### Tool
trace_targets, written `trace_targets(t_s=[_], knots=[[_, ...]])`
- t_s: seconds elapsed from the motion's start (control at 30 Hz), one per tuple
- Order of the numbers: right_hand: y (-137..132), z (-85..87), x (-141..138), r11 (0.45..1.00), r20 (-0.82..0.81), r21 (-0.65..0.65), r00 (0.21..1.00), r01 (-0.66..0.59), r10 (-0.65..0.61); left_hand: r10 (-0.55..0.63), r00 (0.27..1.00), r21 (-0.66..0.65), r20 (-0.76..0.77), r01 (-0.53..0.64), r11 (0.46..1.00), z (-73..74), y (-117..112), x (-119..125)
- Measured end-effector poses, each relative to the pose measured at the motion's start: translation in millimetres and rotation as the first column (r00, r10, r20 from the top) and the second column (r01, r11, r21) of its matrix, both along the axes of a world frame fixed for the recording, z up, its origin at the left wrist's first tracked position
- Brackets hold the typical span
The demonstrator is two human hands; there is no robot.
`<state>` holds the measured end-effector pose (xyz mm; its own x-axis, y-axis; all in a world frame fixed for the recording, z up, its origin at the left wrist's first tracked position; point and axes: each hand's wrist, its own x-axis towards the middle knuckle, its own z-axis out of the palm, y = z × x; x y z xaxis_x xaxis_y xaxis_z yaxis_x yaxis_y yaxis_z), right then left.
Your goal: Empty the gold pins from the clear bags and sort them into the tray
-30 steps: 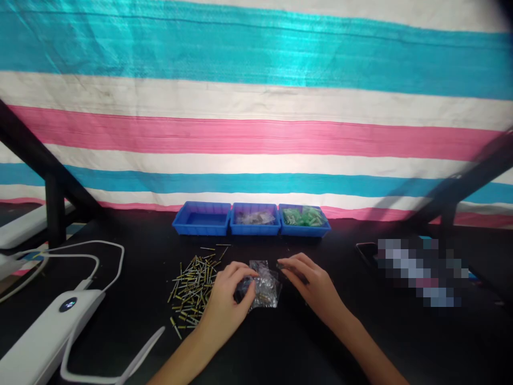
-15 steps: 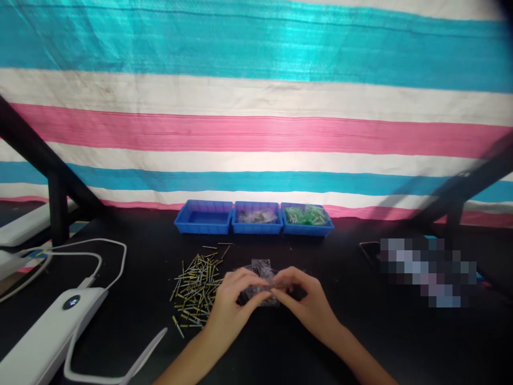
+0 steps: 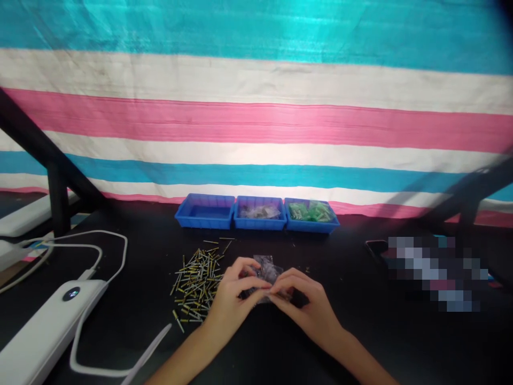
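My left hand [image 3: 239,289] and my right hand [image 3: 302,295] meet at the middle of the black table, thumbs and forefingers pinched together on a small clear plastic bag [image 3: 264,263]. Its far end shows beyond my fingers; what lies inside is hard to make out. Some brownish part shows under my right fingers, too small to name. Left of my left hand spreads a loose pile of rivets [image 3: 197,280], with yellow ends and silvery shanks.
Three blue bins [image 3: 205,222] stand in a row at the back; the middle one holds clear bags [image 3: 260,212], the right one green bags [image 3: 310,211]. A white power bank [image 3: 52,326] with a cable lies left. A pixelated phone-like object [image 3: 436,272] is at right.
My view has tilted slightly, shifting the bins upward. My hands remain together on the bag, with the left fingers lifted and spread a little more.
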<state>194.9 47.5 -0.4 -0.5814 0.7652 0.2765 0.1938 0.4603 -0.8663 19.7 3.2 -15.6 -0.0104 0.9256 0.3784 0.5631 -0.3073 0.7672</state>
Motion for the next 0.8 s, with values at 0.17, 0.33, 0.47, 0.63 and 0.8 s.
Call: trace_targets(t_s=[0.17,0.33,0.47,0.63,0.8], knots=[[-1.2,0.9,0.5,0.993,0.024,-0.073,0.996,0.087,-0.086,-0.011,0.999,-0.021,0.036,0.012,1.000,3.5,-3.4,4.1],[-1.8,-3.5,-0.9,0.958,-0.036,-0.267,0.993,0.101,-0.115,-0.011,0.995,-0.021,0.103,0.013,1.000,7.3,-3.3,6.5],[-3.2,-5.3,-2.9,0.964,-0.070,-0.244,0.990,0.105,-0.126,0.027,0.991,-0.018,0.128,-0.025,1.000,7.4,-1.8,4.6],[-2.9,-2.9,-2.2,0.995,-0.115,-0.088,0.992,0.042,-0.052,0.034,0.993,-0.033,0.109,-0.030,0.999,5.1,-1.8,1.1],[-1.4,-4.6,-0.7,0.998,-0.098,-0.034,0.993,0.057,-0.060,0.049,0.995,-0.043,0.087,-0.045,0.998,6.2,-2.6,1.0]])
